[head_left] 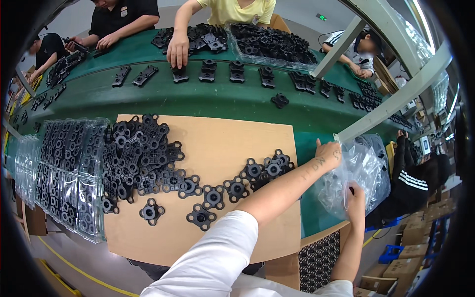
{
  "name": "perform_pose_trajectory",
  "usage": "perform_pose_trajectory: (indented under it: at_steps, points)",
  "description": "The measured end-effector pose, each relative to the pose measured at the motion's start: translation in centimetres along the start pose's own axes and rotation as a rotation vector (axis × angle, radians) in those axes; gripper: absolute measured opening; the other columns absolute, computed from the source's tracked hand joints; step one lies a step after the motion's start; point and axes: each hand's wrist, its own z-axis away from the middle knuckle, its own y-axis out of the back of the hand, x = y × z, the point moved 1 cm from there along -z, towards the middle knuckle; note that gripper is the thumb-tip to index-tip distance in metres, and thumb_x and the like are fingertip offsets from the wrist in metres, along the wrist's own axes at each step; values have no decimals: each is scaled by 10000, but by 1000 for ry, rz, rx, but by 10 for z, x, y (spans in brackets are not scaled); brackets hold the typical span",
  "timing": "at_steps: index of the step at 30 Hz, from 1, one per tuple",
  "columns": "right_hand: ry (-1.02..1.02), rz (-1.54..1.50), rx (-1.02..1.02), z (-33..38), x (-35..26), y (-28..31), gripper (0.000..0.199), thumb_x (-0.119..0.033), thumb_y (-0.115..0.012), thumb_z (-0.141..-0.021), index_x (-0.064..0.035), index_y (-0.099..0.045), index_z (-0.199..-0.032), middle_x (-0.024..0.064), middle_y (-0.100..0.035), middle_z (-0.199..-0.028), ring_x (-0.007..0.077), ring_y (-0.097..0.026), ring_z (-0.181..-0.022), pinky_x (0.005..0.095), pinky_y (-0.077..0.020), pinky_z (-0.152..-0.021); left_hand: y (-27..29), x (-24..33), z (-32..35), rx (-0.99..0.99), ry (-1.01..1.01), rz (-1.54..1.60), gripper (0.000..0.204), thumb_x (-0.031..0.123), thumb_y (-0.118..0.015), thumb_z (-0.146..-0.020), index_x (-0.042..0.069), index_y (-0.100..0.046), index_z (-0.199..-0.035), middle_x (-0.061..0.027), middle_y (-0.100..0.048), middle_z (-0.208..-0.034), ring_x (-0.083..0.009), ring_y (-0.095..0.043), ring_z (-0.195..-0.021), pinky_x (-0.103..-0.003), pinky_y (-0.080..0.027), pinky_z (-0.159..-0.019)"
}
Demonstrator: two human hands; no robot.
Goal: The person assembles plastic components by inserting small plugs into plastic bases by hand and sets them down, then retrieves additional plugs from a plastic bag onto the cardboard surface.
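Fingers of the left hand (327,152) were curled over the top edge of a clear plastic bag (352,174), gripping it near the right edge of the cardboard sheet (225,148). Right hand (355,202) was closed on the lower side of the same bag, fingers buried in the crumpled film, thumb not visible. Bag sat just off the cardboard's right side, over the green belt (198,101), below a slanted grey frame bar (396,106).

Left forearm crossed above a loose row of black plastic parts (237,185) lying on the cardboard; each part was flat with round lobes at the corners. A larger heap of the same parts (141,153) lay at the cardboard's left side. Beside that heap, further left, stood clear plastic trays (69,173) filled with parts in a grid.

On the belt's far side, a second person's hand (178,49) rested on a part; more parts lay in a line along the belt. Other people worked at both ends of the belt. Another filled tray (319,260) lay below the cardboard's lower right corner.
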Motion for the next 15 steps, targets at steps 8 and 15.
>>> perform_pose_trajectory:
  at_steps: [8,15]
  points:
    - [234,-45,419,5,19,-22,198,7,-495,-848,38,-588,-1020,128,-644,-878,217,-578,-746,302,-466,-703,16,21,16,-214,91,4,495,432,-534,-836,17,-624,-1091,-244,-618,-1097,-414,-553,-1073,-653,-113,-1066]
    - [-29,-360,336,37,-57,8,115,-52,-495,-907,-13,-585,-967,66,-584,-767,89,-457,-501,204,-360,-427,6,2,28,-344,-60,-343,783,575,-570,-757,102,-439,-1367,-309,-384,-1373,-418,-328,-1318,-702,2,-1038]
